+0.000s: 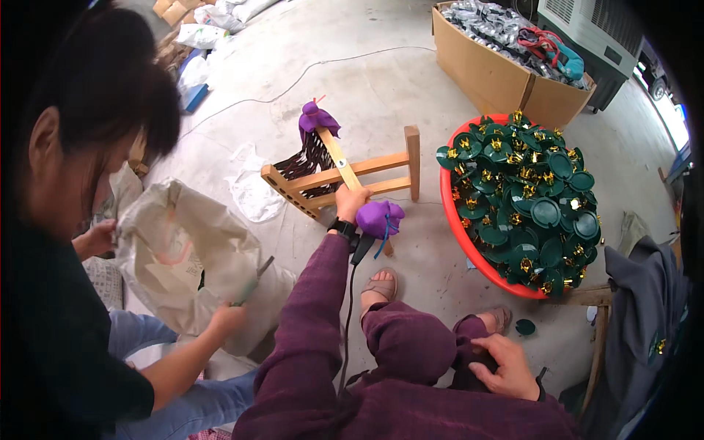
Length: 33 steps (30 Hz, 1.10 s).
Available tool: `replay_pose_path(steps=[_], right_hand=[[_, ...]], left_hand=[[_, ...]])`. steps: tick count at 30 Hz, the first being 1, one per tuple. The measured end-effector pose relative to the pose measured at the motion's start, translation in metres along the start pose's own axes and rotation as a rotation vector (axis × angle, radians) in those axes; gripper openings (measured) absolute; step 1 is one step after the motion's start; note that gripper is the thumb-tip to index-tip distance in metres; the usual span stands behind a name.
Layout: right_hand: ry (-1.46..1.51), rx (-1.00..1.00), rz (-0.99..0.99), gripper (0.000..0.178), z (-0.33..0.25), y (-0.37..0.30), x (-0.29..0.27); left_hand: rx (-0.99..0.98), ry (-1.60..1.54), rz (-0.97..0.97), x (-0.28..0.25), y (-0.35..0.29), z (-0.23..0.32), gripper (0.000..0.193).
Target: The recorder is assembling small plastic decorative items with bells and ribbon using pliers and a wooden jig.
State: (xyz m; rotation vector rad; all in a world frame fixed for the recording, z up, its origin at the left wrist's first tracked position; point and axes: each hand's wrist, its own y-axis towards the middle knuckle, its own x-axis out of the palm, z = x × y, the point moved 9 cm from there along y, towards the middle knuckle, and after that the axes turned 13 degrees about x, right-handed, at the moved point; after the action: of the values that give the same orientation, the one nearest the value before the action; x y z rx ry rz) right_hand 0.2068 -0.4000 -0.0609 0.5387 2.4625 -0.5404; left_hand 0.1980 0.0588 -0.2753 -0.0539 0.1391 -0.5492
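My left hand [352, 202] is wrapped round a light wooden bar of what looks like a folding stool [367, 167], which has dark woven cords at one side. Purple cloth [317, 119] is bundled at the far end of the bar, tied with a reddish strip. A second purple bundle [379, 218], tied with blue, sits just beside my left wrist. My right hand [509, 370] rests by my right knee over the dark purple trousers, its fingers loosely bent and apart, with nothing visible in it.
To my right stands a red tub [456, 233] heaped with green discs bearing gold clips. A cardboard box [484, 70] of packed items is behind it. On my left a co-worker handles a whitish sack [158, 271]. A dark cable [350, 308] hangs by my left arm.
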Motion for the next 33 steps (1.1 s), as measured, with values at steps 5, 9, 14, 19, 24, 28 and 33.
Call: replay_pose_path(steps=[5,9,14,19,24,28,33], right_hand=[[-0.008,0.058,-0.036,0.038,0.011,0.004,-0.007],[-0.018,0.098,-0.074,0.033,0.020,0.002,-0.006],[-0.052,0.171,-0.061,0.037,-0.001,0.006,-0.013],[0.097,0.307,-0.045,0.032,0.011,-0.007,-0.008],[0.059,0.343,-0.021,0.031,0.000,-0.003,-0.004],[0.161,0.242,0.005,0.030,0.017,-0.020,-0.005],[0.239,0.057,0.097,0.027,0.046,-0.033,-0.005]], left_hand=[[0.205,-0.023,0.018,0.006,0.017,0.048,0.013],[0.206,-0.031,-0.022,0.012,0.047,0.047,0.012],[0.160,-0.121,-0.252,0.042,0.082,0.052,0.022],[0.361,0.095,-0.369,0.037,0.129,0.019,0.055],[0.267,0.182,0.259,-0.028,0.055,0.037,0.056],[0.402,0.137,0.459,-0.055,-0.082,0.065,0.049],[0.339,-0.031,-0.053,-0.007,-0.226,0.073,0.039]])
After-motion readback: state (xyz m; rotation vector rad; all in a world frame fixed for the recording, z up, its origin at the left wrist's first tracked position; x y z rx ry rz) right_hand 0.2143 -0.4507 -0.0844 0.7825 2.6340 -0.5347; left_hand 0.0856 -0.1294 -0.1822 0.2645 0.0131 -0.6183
